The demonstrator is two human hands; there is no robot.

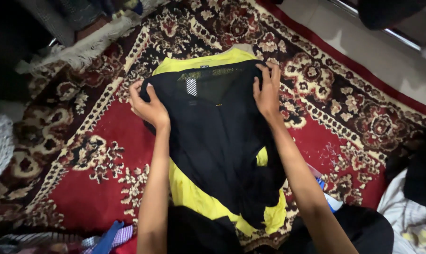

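- A fringed rug edge (88,44) lies at the upper left, and a small heap of striped and blue cloth (110,236) sits at the bottom left.
- The left hand (149,106) is closed on the left shoulder of one black garment (220,141), lifting that corner so the fabric spreads flat.
- One yellow garment (199,197) lies under the black one on the red patterned carpet (95,178), its collar and lower edge showing.
- The right hand (268,91) pinches the right shoulder, fingers curled over the hem, matching the other side to keep the top edge level.
- More clothes (410,207) are piled at the right, one pale and one dark at least.
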